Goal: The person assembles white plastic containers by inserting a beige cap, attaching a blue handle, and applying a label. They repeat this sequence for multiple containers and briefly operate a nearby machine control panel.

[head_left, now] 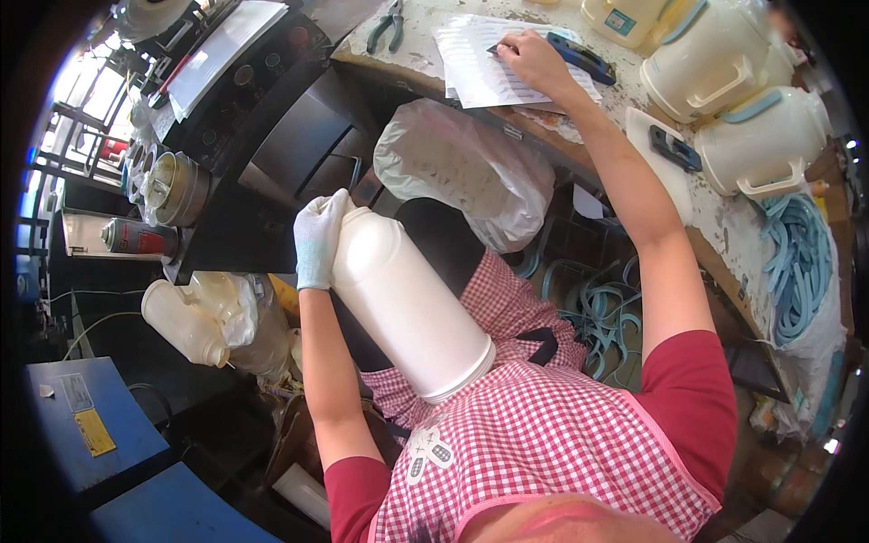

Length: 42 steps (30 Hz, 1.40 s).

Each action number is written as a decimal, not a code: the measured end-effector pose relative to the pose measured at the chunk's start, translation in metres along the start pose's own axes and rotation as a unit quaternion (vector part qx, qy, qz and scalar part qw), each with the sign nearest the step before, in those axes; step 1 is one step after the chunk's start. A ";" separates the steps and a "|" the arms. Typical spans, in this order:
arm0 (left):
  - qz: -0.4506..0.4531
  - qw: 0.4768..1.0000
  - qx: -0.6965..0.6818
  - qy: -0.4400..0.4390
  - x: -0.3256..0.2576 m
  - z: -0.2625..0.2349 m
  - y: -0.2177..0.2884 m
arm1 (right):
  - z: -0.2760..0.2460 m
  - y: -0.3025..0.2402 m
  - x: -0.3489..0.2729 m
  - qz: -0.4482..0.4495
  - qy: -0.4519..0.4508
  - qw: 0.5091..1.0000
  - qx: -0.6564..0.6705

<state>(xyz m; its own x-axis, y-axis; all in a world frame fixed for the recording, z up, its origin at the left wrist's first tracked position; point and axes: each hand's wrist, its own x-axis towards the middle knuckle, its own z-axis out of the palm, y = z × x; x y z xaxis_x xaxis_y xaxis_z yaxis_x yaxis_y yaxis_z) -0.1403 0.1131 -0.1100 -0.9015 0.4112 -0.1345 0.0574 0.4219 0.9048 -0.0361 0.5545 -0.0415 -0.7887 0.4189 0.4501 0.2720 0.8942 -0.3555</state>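
Note:
My left hand [321,237], in a pale glove, grips the narrower far end of a white plastic jug body [412,308]. The jug body lies aslant over my lap, its wide ringed end against my checked apron [561,452]. Out on the worktable [421,56], my bare right hand [532,61] rests closed on a stack of printed sheets [466,45]. A small dark tip pokes out by its fingers; what it belongs to is hidden. A dark blue handled tool [581,58] lies right beside that hand.
Pliers [387,27] lie on the table's far left. Cream jugs [756,140], another blue tool [675,147] and blue strips [795,262] occupy the right side. Below the table edge hangs a plastic bag [471,172]. A black machine [253,118] stands left, near a spray can [136,237].

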 end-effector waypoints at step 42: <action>0.254 0.936 0.167 0.175 -0.167 -0.012 0.006 | 0.002 -0.156 -0.195 -0.002 -0.100 0.988 0.116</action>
<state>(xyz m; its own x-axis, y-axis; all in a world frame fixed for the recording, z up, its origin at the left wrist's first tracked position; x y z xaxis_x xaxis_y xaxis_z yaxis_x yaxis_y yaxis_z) 0.0055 0.0377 -0.0775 -0.8035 0.3621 0.4726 0.5953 0.4969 0.6314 0.0743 0.3334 -0.0753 -0.8890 0.3556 0.2886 0.1539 0.8255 -0.5431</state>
